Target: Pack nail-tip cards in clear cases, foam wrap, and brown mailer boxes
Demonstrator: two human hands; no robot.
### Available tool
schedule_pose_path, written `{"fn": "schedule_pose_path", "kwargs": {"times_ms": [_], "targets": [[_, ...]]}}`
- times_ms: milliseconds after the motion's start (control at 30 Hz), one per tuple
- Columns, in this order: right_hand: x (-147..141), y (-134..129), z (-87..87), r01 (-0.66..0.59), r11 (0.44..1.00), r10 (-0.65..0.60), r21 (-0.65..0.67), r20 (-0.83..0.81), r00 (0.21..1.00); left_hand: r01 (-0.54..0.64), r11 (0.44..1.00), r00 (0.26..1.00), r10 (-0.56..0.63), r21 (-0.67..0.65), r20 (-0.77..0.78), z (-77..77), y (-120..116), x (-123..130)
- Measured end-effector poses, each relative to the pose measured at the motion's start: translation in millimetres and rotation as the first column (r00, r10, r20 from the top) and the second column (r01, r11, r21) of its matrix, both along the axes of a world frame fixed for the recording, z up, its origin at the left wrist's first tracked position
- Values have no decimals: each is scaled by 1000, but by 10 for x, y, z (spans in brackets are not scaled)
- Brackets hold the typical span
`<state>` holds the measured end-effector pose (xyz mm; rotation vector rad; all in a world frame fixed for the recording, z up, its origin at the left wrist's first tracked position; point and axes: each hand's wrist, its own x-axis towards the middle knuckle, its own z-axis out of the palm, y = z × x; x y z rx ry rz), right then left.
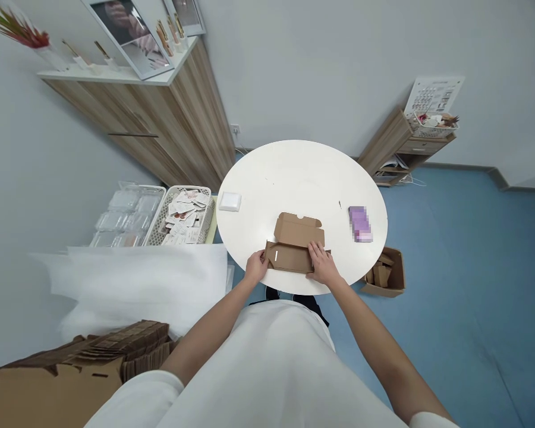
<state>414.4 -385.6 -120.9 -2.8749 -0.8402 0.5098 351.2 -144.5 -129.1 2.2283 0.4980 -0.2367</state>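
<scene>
left hand (256, 266) pinching carton (289, 257) at left end; right hand (323, 263) spread across right

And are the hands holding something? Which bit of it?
Yes, an open cardboard box: the left hand holds its left end; the right hand is on its right end, but whether it grips is unclear.

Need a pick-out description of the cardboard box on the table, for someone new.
Find the rounded white table. On its near side, the left hand and right hand touch a cardboard box with its lid open. Unlike the white packet and purple item there, it is brown.
</scene>
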Motion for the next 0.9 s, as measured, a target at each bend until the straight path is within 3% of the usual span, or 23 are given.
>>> {"fn": "schedule_pose_path", "kwargs": {"times_ms": [167,400,567,900], "targets": [[-11,4,-38,5,1000,-5,13,-18,1000,-54,998,998,55,-36,19,17,-65,-8],[-48,54,-63,6,999,-6,43,-12,1000,1,998,1000,0,-58,20,101,-255,-13],[-58,60,-68,-8,999,8,42,3,1000,39,996,999,-41,-75,-20,76,-220,37],[-54,33,-11,-99,994,99,39,-2,995,209,967,972,-190,144,-136,52,-142,177]]}}
